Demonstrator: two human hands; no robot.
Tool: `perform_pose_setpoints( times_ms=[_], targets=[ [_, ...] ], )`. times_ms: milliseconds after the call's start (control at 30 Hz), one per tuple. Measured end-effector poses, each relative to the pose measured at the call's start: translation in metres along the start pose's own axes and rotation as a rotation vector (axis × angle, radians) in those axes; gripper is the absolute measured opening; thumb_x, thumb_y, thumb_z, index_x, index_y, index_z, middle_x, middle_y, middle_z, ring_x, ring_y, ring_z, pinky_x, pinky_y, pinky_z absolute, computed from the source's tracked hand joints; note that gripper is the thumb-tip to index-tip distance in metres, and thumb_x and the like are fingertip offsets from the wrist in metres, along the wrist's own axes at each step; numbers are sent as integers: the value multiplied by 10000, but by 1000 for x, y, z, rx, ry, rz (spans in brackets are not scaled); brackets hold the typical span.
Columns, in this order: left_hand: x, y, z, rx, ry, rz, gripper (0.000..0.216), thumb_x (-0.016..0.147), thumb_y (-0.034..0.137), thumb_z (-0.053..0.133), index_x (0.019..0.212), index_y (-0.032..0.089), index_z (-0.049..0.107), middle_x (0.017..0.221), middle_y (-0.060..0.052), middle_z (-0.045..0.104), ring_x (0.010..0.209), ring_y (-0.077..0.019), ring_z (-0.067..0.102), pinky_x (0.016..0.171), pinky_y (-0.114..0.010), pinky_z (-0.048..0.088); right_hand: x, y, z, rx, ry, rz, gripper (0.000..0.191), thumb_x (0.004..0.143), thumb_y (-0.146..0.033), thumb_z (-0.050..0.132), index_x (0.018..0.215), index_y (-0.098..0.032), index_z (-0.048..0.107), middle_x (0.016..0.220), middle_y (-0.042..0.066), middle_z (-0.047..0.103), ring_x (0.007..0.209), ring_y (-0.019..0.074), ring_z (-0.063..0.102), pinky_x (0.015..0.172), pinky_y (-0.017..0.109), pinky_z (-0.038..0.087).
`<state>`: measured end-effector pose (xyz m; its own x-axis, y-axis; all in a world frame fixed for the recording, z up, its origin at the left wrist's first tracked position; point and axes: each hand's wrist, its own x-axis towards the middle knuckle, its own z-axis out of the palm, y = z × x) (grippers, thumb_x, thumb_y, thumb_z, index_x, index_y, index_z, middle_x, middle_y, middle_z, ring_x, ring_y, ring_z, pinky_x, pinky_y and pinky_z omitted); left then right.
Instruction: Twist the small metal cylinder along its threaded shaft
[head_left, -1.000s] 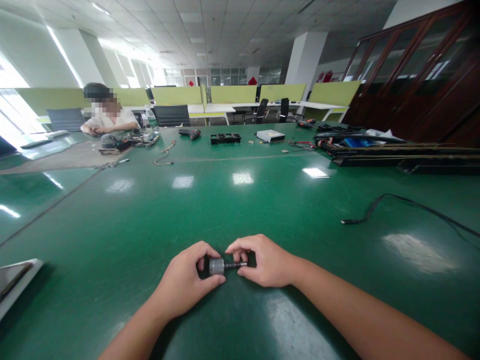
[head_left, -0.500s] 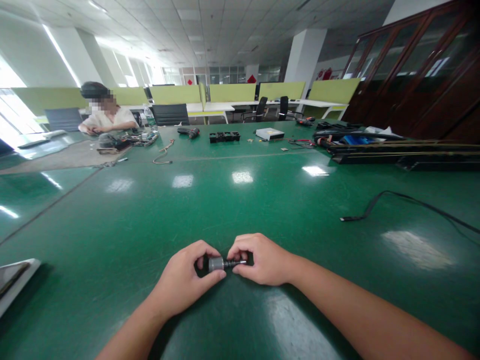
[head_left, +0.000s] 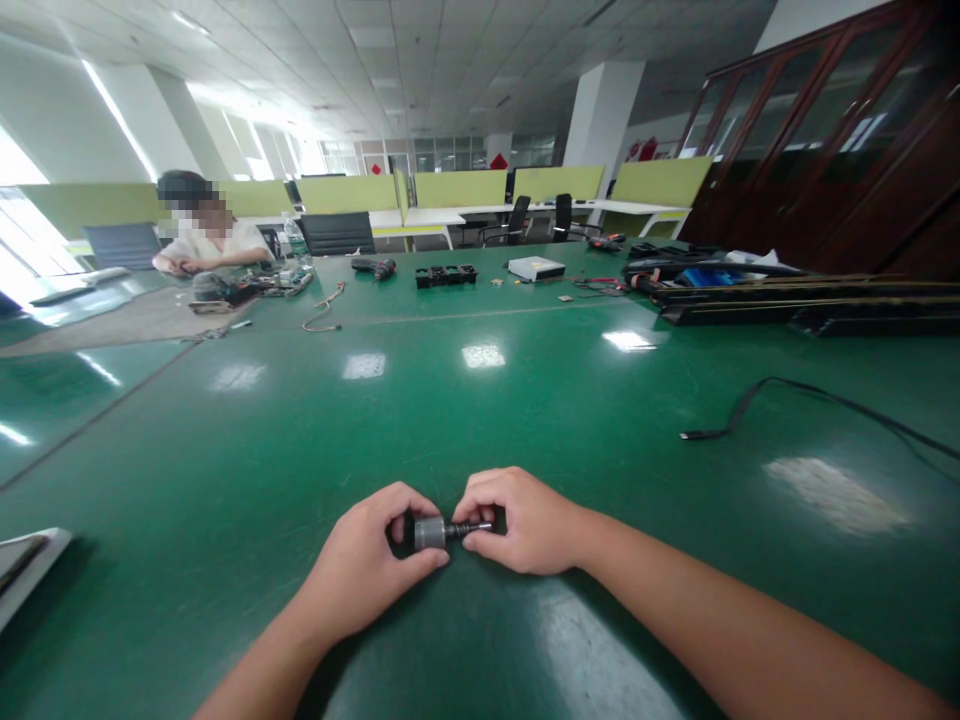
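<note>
Low over the green table [head_left: 420, 420], both hands meet at a small motor [head_left: 430, 533] with a grey cylindrical body and a dark, ridged shaft ending in a thin bright tip. It lies sideways, shaft pointing right. My left hand [head_left: 375, 550] grips the grey body between thumb and fingers. The thumb and fingers of my right hand [head_left: 521, 520] close around the shaft near its tip. The far end of the body is partly hidden in my left hand.
A black cable [head_left: 750, 400] runs in from the right. Farther back are a power drill [head_left: 373, 268], a black frame [head_left: 446, 277], a silver drive box [head_left: 535, 268] and dark metal parts [head_left: 750, 300]. A person [head_left: 210, 230] sits at far left. A white-edged tray [head_left: 45, 560] lies at near left.
Both hands keep hold of the motor in nearly the same place. Its grey body has shifted very slightly left, and the whole view has moved a little.
</note>
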<state>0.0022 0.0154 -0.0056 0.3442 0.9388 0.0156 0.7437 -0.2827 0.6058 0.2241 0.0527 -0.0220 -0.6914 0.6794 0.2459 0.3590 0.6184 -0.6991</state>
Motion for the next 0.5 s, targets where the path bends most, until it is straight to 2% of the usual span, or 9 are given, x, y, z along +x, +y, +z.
perform_pose_setpoints(
  times_ms=[500],
  targets=[
    [1,0,1,2,6,-4,208,749,316,728,929,232,667,801,20,626,737,-178,559,669,-269,397,1,1,4,-75,-8,-35,201,717,-177,680,915,-169,718,736,0,609,664,133,561,653,246,427]
  ],
)
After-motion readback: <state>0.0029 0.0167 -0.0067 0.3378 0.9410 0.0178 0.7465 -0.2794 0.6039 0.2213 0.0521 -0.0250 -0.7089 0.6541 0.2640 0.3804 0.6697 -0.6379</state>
